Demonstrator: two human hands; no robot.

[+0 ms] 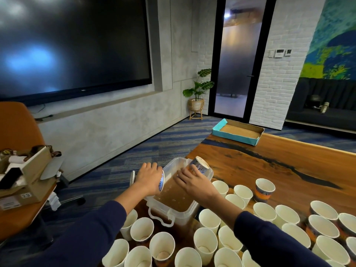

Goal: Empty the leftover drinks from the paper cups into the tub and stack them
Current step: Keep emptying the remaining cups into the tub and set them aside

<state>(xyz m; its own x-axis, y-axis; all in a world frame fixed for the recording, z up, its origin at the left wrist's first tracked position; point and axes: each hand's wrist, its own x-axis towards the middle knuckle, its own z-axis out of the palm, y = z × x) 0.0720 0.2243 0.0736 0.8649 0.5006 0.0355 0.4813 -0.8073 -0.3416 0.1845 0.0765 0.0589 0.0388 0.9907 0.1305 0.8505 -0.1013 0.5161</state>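
While our left hand and right hand each grip a tipped paper cup over the tub, we judge them light, crushable; hold mid-wall gently.

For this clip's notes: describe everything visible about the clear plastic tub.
The clear plastic tub, rectangular and lidless, stands upright at the wooden table's near-left edge, holding frothy brown liquid. A translucent latch handle hangs on its near wall. The left hand and right hand each tip a patterned paper cup over it. White paper cups crowd its near and right sides.
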